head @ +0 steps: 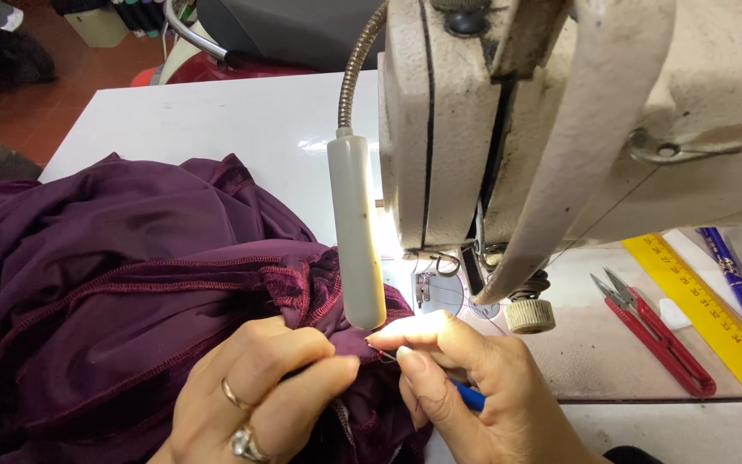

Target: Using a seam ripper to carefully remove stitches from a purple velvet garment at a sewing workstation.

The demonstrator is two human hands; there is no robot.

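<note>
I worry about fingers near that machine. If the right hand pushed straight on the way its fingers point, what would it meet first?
The right hand points left, not at the needle. It would first meet the purple fabric it already pinches, then the left hand just behind. Depth is hard to judge.

left hand [259, 391] palm down, fingers curled, thumb and forefinger pinched together, two rings on ring finger; right hand [465, 378] just beside it, back of hand up, thumb and forefinger pinched, fingertips of both hands nearly touching, other fingers curled under
</note>
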